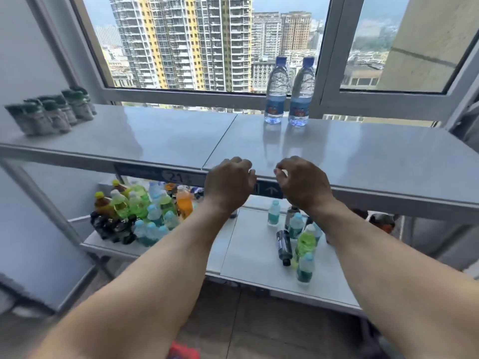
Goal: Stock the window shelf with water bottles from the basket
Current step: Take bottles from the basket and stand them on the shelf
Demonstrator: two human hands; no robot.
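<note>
Two clear water bottles with blue caps and blue labels stand upright side by side on the grey window shelf [155, 136], against the window frame: one [276, 91] on the left, the other [302, 92] on the right. My left hand [229, 183] and my right hand [302, 183] hover near the shelf's front edge, well short of the bottles. Both hands have loosely curled fingers and hold nothing. A red object [182, 351] shows at the bottom edge; I cannot tell whether it is the basket.
A cluster of small green-capped bottles [51, 110] stands at the shelf's left end. The lower shelf [248, 255] holds many coloured drink bottles at left [140, 211] and several more bottles at right [298, 237], one dark bottle lying down.
</note>
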